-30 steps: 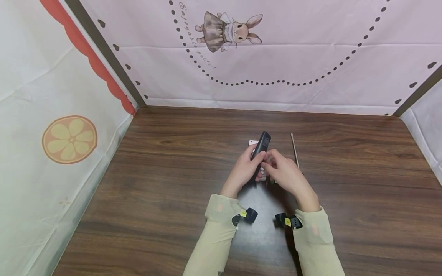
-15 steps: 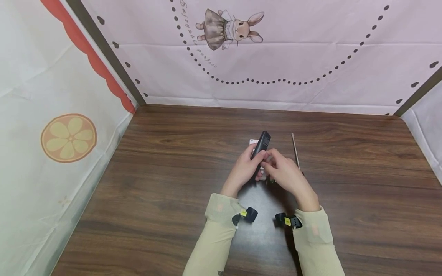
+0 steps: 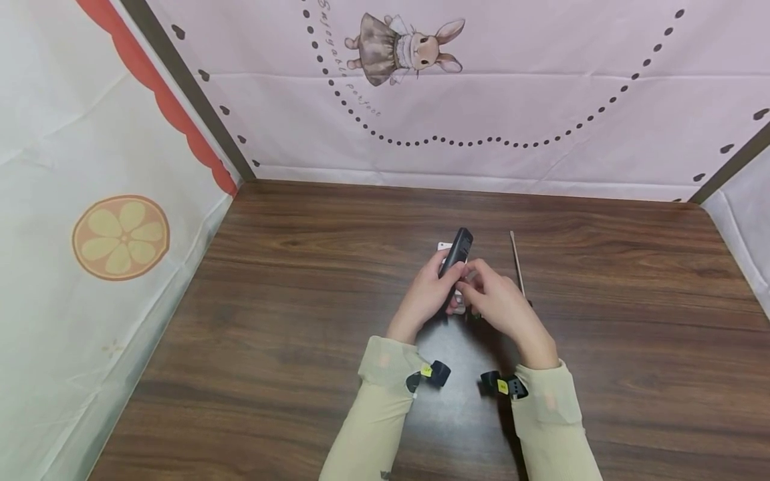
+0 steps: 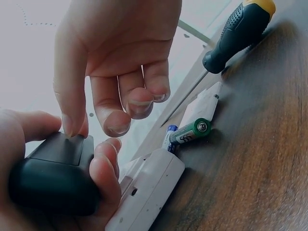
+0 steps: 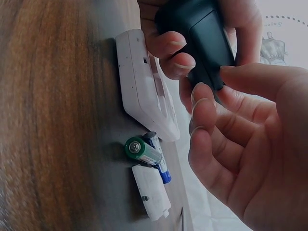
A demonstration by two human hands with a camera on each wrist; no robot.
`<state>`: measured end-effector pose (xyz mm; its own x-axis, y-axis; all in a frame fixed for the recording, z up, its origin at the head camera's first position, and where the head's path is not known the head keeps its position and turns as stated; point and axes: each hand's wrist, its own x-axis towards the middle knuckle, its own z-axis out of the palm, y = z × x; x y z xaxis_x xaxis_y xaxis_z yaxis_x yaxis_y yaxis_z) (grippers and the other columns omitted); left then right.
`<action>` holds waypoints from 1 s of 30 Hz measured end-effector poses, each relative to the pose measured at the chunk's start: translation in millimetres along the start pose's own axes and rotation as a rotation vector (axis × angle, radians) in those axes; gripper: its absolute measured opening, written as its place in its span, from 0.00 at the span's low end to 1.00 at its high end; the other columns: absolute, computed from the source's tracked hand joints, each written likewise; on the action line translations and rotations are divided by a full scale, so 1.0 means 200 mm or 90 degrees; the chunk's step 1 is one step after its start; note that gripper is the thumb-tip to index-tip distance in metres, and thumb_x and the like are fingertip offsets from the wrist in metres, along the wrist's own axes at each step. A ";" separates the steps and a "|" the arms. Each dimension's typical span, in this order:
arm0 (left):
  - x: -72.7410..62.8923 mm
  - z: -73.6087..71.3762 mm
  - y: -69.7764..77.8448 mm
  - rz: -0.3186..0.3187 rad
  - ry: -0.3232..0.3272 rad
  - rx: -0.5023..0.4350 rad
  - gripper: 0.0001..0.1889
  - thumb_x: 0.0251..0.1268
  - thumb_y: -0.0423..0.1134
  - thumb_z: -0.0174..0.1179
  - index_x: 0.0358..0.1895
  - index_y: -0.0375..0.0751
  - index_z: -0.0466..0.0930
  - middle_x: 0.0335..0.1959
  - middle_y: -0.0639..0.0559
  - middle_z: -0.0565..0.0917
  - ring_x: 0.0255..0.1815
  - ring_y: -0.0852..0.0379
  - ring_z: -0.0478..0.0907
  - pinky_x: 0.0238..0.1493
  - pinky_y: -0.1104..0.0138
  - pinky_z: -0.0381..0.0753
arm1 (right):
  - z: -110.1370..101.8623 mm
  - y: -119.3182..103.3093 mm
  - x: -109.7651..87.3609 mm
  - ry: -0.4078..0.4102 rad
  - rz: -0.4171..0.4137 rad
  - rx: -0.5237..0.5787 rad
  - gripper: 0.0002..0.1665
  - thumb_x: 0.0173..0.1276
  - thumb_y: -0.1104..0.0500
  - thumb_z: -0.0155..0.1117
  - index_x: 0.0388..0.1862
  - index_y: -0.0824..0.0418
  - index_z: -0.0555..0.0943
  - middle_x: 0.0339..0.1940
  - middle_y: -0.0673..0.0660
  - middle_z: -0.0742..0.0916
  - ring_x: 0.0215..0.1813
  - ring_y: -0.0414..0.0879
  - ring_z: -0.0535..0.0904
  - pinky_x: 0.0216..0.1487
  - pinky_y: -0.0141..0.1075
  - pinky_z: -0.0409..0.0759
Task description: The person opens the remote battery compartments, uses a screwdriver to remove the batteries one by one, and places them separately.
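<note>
A black remote control [image 3: 460, 244] is tilted up in my left hand [image 3: 423, 297], whose thumb and fingers grip its sides. The outlined battery cover [image 4: 60, 148] on its casing faces my right hand [image 3: 502, 304]. At the cover's end, my right thumb [image 5: 250, 79] presses while the index finger sits against the edge, pinching it; the other fingers are curled and hold nothing. Below the hands a white remote control [image 5: 134, 72] lies on the table with its battery bay exposed. Beside it are a green battery [image 5: 144, 150], a blue battery [image 5: 163, 168] and a loose white battery cover [image 5: 151, 195].
A screwdriver [image 4: 240, 33] with a black and yellow handle lies to the right of the hands, its shaft pointing to the back. The wooden table [image 3: 289, 300] meets a printed cloth wall [image 3: 511, 107] at the back and another at the left.
Both hands keep nearly the same pose around the black remote control. The head view has shifted slightly; nothing else visibly moves.
</note>
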<state>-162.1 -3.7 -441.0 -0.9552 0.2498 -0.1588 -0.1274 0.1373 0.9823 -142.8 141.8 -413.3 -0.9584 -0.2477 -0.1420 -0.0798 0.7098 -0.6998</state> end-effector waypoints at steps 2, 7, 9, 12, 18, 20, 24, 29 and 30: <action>0.00 0.00 0.00 -0.002 0.000 0.004 0.16 0.63 0.53 0.49 0.53 0.59 0.67 0.23 0.43 0.77 0.13 0.53 0.73 0.15 0.64 0.75 | 0.00 0.00 0.00 -0.001 0.001 -0.002 0.16 0.65 0.49 0.53 0.49 0.51 0.67 0.25 0.52 0.81 0.23 0.46 0.77 0.22 0.36 0.71; 0.01 0.00 -0.01 -0.003 0.004 0.012 0.16 0.63 0.53 0.49 0.53 0.59 0.67 0.23 0.42 0.77 0.13 0.53 0.73 0.15 0.63 0.75 | 0.00 0.00 0.00 -0.001 0.002 -0.003 0.15 0.65 0.49 0.53 0.49 0.51 0.67 0.24 0.52 0.81 0.23 0.45 0.76 0.21 0.37 0.70; 0.00 0.00 0.00 -0.002 0.006 0.011 0.16 0.63 0.53 0.49 0.53 0.59 0.67 0.23 0.42 0.77 0.13 0.54 0.73 0.15 0.63 0.76 | 0.00 0.00 0.00 -0.001 0.001 -0.003 0.15 0.65 0.49 0.53 0.49 0.51 0.67 0.24 0.52 0.81 0.22 0.45 0.76 0.21 0.37 0.71; 0.00 0.00 0.00 -0.004 0.007 0.003 0.16 0.63 0.53 0.50 0.53 0.58 0.67 0.24 0.40 0.77 0.12 0.54 0.73 0.15 0.63 0.76 | 0.00 0.00 0.01 -0.002 -0.003 -0.003 0.15 0.65 0.49 0.53 0.48 0.52 0.68 0.24 0.53 0.81 0.22 0.45 0.76 0.21 0.37 0.71; 0.01 0.00 0.01 -0.002 0.007 -0.007 0.16 0.63 0.52 0.50 0.52 0.56 0.67 0.23 0.40 0.77 0.13 0.53 0.73 0.15 0.60 0.76 | 0.00 0.00 0.01 -0.001 -0.010 -0.002 0.15 0.65 0.49 0.53 0.48 0.52 0.68 0.24 0.53 0.81 0.21 0.44 0.75 0.21 0.37 0.71; 0.01 0.00 0.01 -0.001 0.008 -0.005 0.16 0.63 0.53 0.50 0.52 0.57 0.67 0.23 0.40 0.77 0.13 0.53 0.73 0.15 0.61 0.77 | 0.00 0.00 0.01 0.000 -0.010 -0.002 0.15 0.65 0.49 0.53 0.48 0.51 0.67 0.24 0.53 0.81 0.21 0.44 0.74 0.21 0.37 0.71; 0.00 0.00 0.00 -0.002 0.008 0.006 0.17 0.62 0.54 0.50 0.53 0.59 0.67 0.23 0.41 0.77 0.13 0.53 0.73 0.15 0.62 0.76 | 0.00 0.00 0.00 0.001 -0.008 -0.005 0.14 0.65 0.49 0.53 0.48 0.51 0.67 0.23 0.53 0.81 0.21 0.44 0.74 0.21 0.37 0.71; 0.00 0.00 0.00 -0.004 0.011 0.018 0.18 0.61 0.57 0.50 0.53 0.61 0.67 0.23 0.42 0.77 0.13 0.52 0.73 0.16 0.62 0.75 | 0.00 0.00 0.00 0.004 -0.009 -0.007 0.14 0.65 0.50 0.53 0.47 0.51 0.68 0.23 0.52 0.81 0.21 0.43 0.74 0.21 0.36 0.70; 0.00 0.00 0.00 -0.005 0.011 0.017 0.18 0.60 0.57 0.50 0.52 0.62 0.67 0.24 0.42 0.78 0.14 0.52 0.73 0.16 0.62 0.75 | 0.00 0.00 0.00 0.005 -0.009 -0.007 0.14 0.65 0.49 0.53 0.47 0.51 0.68 0.23 0.52 0.81 0.21 0.43 0.74 0.21 0.37 0.70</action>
<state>-161.5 -4.1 -441.4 -0.9588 0.2317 -0.1641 -0.1275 0.1649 0.9780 -141.8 141.6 -413.2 -0.9592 -0.2525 -0.1274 -0.0955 0.7132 -0.6944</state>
